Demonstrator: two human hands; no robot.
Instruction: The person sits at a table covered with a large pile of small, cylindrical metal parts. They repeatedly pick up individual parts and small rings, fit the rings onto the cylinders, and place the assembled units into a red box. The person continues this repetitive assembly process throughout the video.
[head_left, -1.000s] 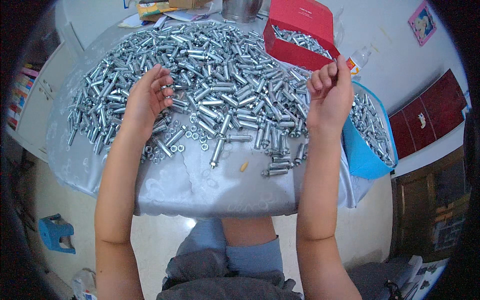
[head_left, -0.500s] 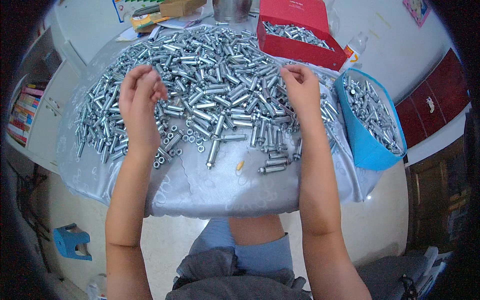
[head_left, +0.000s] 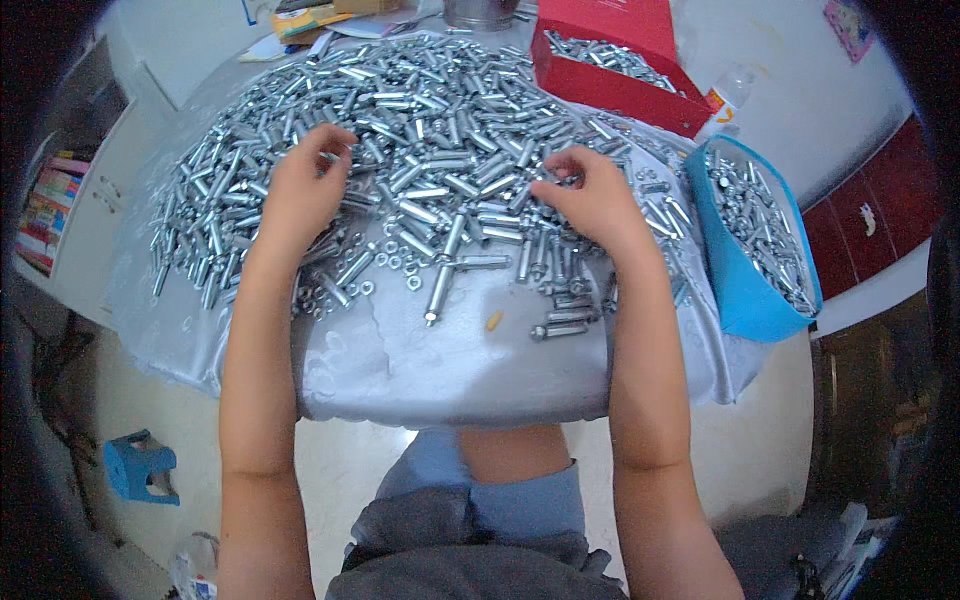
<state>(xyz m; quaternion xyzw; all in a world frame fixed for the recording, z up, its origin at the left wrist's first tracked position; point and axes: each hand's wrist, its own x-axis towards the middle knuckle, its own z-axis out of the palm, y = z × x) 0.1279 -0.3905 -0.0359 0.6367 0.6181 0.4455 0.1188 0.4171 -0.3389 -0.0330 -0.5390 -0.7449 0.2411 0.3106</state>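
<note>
Bolts (head_left: 420,130) lay heaped, stiff, heavy, slippery; left hand (head_left: 300,195) and right hand (head_left: 590,195) pinched into them, best gripped mid-shaft.

A dense heap of shiny silver metal bolts (head_left: 430,130) fills the upper half of the grey cloth-covered table (head_left: 450,370), leaving bare cloth only along the lower centre edge. A red cardboard box (head_left: 610,90) blocks the upper right, and a blue plastic bin (head_left: 735,270) stands at the right edge. Small loose nuts (head_left: 385,262) and a small yellow piece (head_left: 493,320) dot the open strip.
</note>
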